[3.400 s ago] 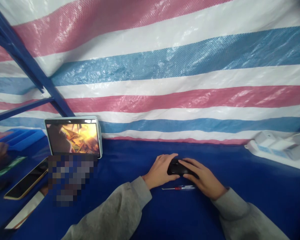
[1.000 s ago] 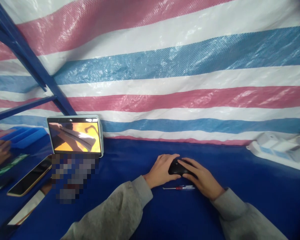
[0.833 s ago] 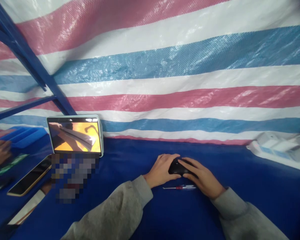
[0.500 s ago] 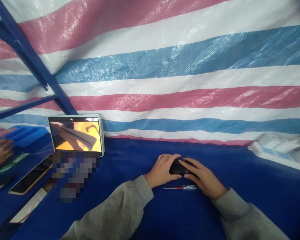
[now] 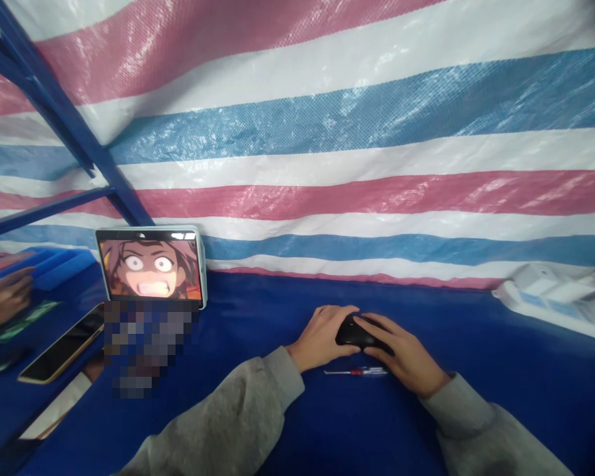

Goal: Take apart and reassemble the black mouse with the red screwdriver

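A glossy black computer mouse (image 5: pixel 353 332) lies low over the blue table between my hands, partly covered by fingers. My left hand (image 5: pixel 322 337) wraps its left end, thumb along the near side and fingers over the far side. My right hand (image 5: pixel 404 347) grips the other end, with fingers across its top and the thumb at the near edge. Just in front of the mouse is a small screwdriver (image 5: pixel 359 372) with a thin metal shaft and a red and clear handle, apart from both hands.
A tablet (image 5: pixel 153 268) playing a cartoon leans up at the left. Near it lie a phone (image 5: pixel 64 347), a blue tray (image 5: pixel 62 268) and another person's hand (image 5: pixel 4 301). White boxes (image 5: pixel 550 287) sit at the right. Behind the blue table (image 5: pixel 377 436) hangs a striped tarp (image 5: pixel 327 198).
My hands and the mouse stay almost still; my right hand shifts very slightly. At the left, the other person's hand has moved a little, and the tablet picture has changed.
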Demonstrator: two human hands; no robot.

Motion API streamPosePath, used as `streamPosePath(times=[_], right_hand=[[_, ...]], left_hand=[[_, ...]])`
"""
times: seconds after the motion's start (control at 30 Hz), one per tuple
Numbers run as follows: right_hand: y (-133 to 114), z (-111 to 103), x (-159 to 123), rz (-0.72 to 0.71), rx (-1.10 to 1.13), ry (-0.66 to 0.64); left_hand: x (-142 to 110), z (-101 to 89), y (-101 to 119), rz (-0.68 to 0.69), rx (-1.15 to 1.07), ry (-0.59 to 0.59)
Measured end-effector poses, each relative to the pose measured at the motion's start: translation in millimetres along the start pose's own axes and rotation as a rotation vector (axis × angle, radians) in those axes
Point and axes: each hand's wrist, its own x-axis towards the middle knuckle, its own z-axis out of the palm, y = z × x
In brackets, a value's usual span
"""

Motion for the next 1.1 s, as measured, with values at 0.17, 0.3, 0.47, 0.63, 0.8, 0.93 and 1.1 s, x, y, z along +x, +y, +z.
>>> streamPosePath(times=[0.17,0.3,0.47,0.63,0.8,0.93,1.1], right_hand=[[-2.4,-0.6,0.9,0.011,0.005,-0.002],[-2.5,-1.5,1.5,0.016,0.003,0.008],[-2.9,-1.9,2.2,0.005,0.033,0.016],[-4.5,-2.3,3.7,0.031,0.064,0.007],[-3.6,-2.6,2.6,0.051,0.061,-0.004],[-1.0,-5.1,1.7,0.092,0.056,-0.015],[0.4,-8.0,2.0,0.095,0.074,-0.022]], left_hand=[[-0.1,-1.1,1.7,-0.040,-0.020,0.001],[-0.3,-1.3,2.6,-0.088,-0.027,0.006],[0.4,-1.9,3.8,-0.092,-0.019,0.000],[0.2,-0.3,2.5,-0.081,-0.012,0.009],[-0.8,1.8,-0.3,-0.107,0.003,0.035],[-1.5,1.2,-0.9,-0.113,-0.017,0.040],[-0.9,-0.4,-0.1,-0.120,-0.036,0.027]])
